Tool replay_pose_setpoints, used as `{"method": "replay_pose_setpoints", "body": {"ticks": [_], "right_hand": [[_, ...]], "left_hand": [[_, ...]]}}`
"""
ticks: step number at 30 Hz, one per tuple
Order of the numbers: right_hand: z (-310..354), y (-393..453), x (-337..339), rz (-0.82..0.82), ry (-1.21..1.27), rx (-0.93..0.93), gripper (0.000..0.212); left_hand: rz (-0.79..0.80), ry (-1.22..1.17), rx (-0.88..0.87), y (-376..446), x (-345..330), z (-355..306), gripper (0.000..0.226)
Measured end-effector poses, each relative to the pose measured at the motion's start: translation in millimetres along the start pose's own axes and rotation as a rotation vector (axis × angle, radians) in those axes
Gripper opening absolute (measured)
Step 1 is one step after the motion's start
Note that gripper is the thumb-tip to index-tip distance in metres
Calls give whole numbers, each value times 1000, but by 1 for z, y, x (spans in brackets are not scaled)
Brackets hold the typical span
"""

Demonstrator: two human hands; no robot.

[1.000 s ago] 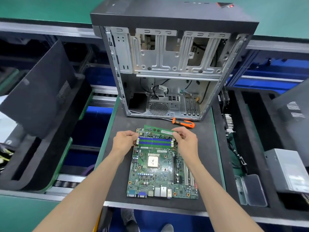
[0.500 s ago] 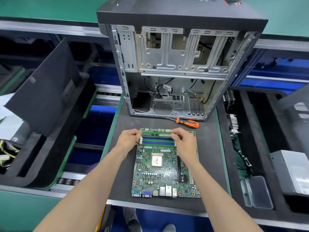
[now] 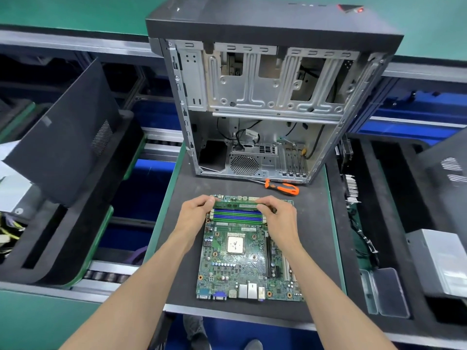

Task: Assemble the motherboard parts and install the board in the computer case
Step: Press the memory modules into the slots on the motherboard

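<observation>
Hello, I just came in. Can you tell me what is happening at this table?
A person is fitting a memory stick onto a motherboard that lies flat on a dark mat. The left hand pinches one end of the stick and the right hand the other, over the far memory slots. The open computer case stands behind, without the board inside. An orange screwdriver lies in front of it.

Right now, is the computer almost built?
Not yet. The board lies flat on the mat, still outside the case. Both hands, left and right, hold a memory stick over its slots. The case is empty; the screwdriver lies unused.
</observation>
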State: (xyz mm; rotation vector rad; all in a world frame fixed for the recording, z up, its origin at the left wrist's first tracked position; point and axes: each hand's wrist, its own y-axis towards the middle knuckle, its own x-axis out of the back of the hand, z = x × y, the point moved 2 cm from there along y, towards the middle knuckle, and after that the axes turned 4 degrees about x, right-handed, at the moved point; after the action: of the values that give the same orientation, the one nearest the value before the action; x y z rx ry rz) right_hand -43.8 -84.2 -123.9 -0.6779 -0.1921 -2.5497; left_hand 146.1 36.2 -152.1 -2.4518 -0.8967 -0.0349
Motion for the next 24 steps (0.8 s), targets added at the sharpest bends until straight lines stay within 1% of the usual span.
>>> {"method": "replay_pose_setpoints", "body": {"ticks": [4,8,12,15,18,20,24], "right_hand": [[-1,4,5,59,13,32,18],[-8,10,17,158,79,7,22],[-14,14,21,163,71,-29,20],[-16,15,21,157,58,-23,24],[-18,15,21,164,34,-26,28],[-18,15,22,172,26,-30,27],[-20,16,21,187,41,-51,19]], "left_hand": [[-54,-33,-41,-5,-4,2,20],[-94,-66,-48,-7,-7,5,17],[-115,-76,-48,-7,-8,5,18],[-117,-85,-44,-7,-8,6,16],[-111,-99,-59,-9,-8,5,19],[-110,-104,-74,-9,-8,5,22],[-107,-108,-80,-9,-9,5,17]]}}
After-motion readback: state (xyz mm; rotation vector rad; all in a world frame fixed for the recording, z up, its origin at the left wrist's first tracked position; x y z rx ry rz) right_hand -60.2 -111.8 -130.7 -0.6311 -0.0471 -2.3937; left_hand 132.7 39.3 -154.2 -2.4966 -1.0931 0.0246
